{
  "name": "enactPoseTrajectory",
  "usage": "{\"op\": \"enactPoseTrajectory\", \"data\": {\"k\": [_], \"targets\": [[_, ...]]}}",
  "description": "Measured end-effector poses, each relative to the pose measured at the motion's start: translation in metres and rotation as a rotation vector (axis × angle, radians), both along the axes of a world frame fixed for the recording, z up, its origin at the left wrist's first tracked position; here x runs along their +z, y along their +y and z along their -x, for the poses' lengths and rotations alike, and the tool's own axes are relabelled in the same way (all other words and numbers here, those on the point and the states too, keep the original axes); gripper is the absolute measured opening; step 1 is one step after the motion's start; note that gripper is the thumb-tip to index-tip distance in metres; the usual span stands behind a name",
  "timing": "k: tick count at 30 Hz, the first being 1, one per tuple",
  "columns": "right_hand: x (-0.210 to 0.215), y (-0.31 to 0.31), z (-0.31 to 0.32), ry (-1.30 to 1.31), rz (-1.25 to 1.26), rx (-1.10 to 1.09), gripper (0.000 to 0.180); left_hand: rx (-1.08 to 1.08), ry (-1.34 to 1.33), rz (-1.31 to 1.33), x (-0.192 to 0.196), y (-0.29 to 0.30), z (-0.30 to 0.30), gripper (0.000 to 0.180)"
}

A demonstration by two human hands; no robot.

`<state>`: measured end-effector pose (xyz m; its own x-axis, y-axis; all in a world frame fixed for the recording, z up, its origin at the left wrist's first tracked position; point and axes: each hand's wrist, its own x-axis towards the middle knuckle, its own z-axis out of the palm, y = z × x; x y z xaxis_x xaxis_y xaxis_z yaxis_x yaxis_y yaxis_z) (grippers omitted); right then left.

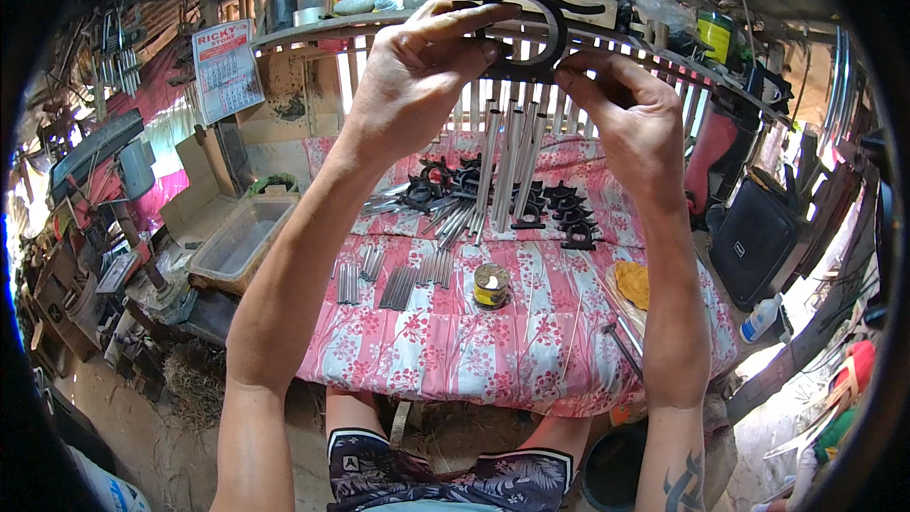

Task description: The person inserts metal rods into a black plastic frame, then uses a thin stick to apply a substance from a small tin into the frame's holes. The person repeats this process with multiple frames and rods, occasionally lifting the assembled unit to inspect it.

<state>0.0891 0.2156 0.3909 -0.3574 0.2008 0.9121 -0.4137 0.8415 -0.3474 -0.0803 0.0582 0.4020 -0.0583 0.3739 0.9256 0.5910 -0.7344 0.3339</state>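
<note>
A wind chime hangs at eye height, made of a black frame (559, 33) with a ring and a curved, roof-like top. Below it dangle several silver metal tubes (507, 166). My left hand (417, 81) is closed on the left side of the ring, thumb and fingers pinching it. At the lower right corner of the frame's base, my right hand (626, 114) pinches with thumb and fingertips; any string between them is too small to make out. Behind the tubes, more black frame pieces (573, 218) lie piled among loose metal tubes.
A pink floral cloth (427, 351) covers the table. On it are rows of short tubes (398, 287), a round tin (491, 286), a hammer (621, 351) and a yellow cloth (632, 284). A plastic tub (246, 242) stands left, a black speaker (754, 237) right. Behind runs a loaded shelf (313, 30).
</note>
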Motion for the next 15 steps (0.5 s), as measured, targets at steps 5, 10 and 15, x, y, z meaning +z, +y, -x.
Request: {"op": "enactPoseTrajectory", "data": {"k": [5, 10, 15], "targets": [[0.0021, 0.0058, 0.0034, -0.039, -0.003, 0.032, 0.018, -0.041, 0.015, -0.001, -0.0013, -0.0004, 0.0025, 0.040], [0.0020, 0.0054, 0.0051, -0.044, 0.074, 0.150, 0.017, 0.095, 0.056, 0.017, 0.0011, -0.0004, 0.0090, 0.039], [0.0029, 0.0071, 0.0067, -0.031, 0.078, 0.184, 0.017, 0.057, 0.027, 0.035, 0.0039, 0.0002, 0.0094, 0.039]]}}
